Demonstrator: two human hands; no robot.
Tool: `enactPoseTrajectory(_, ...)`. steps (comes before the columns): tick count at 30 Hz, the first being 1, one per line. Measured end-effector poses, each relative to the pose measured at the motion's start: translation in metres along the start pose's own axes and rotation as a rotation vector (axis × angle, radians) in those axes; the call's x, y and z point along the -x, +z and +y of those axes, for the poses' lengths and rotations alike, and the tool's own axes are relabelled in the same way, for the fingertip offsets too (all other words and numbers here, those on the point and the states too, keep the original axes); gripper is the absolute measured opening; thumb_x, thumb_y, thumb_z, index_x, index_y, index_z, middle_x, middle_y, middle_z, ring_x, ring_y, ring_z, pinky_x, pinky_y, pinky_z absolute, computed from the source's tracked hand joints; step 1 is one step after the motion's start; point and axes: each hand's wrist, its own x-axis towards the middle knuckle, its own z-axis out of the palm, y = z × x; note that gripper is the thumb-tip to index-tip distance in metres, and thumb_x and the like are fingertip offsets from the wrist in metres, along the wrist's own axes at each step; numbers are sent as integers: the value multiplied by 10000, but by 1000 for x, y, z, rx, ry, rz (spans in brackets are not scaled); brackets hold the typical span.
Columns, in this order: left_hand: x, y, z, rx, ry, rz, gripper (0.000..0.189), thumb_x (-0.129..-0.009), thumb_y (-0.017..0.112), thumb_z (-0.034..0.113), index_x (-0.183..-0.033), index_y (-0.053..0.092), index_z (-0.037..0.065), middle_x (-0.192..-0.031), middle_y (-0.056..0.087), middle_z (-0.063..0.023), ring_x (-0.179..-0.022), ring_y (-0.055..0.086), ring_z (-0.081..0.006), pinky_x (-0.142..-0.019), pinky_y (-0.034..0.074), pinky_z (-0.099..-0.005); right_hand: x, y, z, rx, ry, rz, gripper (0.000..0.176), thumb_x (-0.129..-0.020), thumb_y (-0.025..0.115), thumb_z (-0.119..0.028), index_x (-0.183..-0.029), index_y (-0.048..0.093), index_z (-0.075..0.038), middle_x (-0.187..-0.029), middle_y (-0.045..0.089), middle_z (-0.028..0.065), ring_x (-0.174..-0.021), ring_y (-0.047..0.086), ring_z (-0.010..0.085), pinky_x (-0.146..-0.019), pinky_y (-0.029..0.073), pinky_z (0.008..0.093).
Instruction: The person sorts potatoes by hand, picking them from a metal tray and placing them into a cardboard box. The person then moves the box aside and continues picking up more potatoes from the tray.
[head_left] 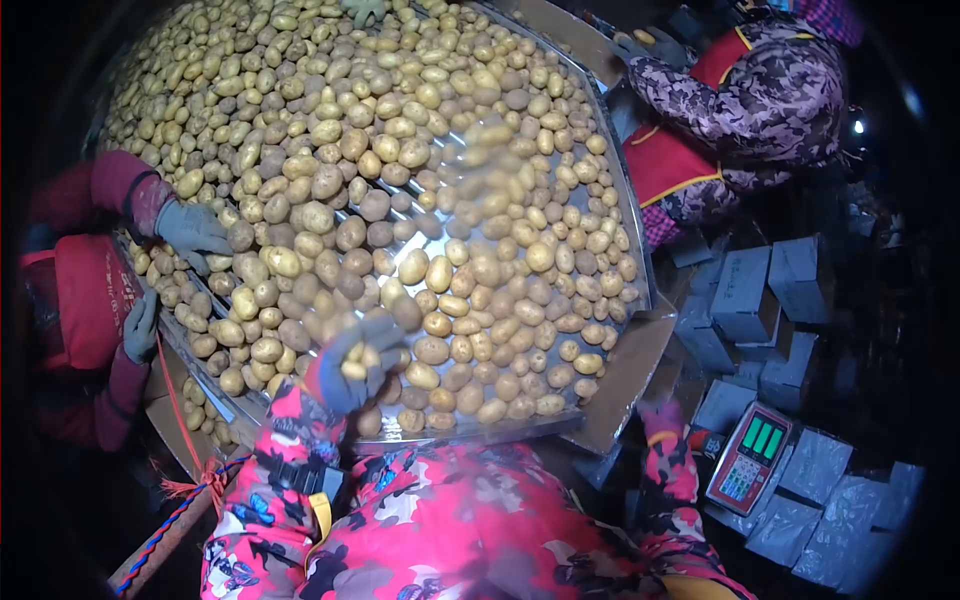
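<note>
Potatoes (440, 270) cover a large metal table in front of me, in various sizes, some brown with soil. My left hand (368, 360), in a grey glove, is over the near left part of the pile with its fingers bent. Small yellow potatoes (355, 362) show within its grasp, and a larger brownish potato (403, 310) lies by its fingertips; the area is somewhat blurred. My right hand (660, 420) is low beyond the table's near right corner, beside a cardboard box (630, 370). Blur and dim light hide its fingers.
A gloved co-worker (195, 230) reaches into the pile from the left. Another person (740, 110) in camouflage works at the upper right, and a further glove (365, 10) shows at the top. Closed boxes (745, 290) and a red digital scale (750, 455) stand right.
</note>
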Motion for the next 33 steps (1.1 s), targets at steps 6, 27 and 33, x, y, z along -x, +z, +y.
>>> enactPoseTrajectory(6, 88, -66, -22, -374, 245, 114, 387, -1025, 457, 109, -1323, 464, -139, -1393, 510, -297, -1283, 549, -415, -1087, 486, -456, -110, -24, -275, -352, -426, 33, 845, -746, 819, -431, -1441, 507, -66, -1407, 548, 206, -1328, 507, 362, -1117, 397, 444)
enactPoseTrajectory(27, 122, -73, -5, -417, 123, 159, 558, -980, 598, 204, -1447, 427, -48, -1342, 561, -185, -1288, 548, -337, -1089, 460, -500, -281, 41, -475, 165, -1062, 485, 303, -815, 679, -189, -1096, 731, -292, -1489, 478, 164, -1350, 452, 409, -1091, 399, 500)
enactPoseTrajectory(33, 125, -144, -27, -425, 179, 12, 612, -974, 617, 227, -1478, 386, -31, -1342, 566, -186, -1249, 576, -311, -1037, 511, -423, -211, 22, -463, -440, -929, 160, 461, -802, 737, -117, -1259, 679, -115, -1351, 584, 189, -1244, 557, 370, -1044, 463, 448)
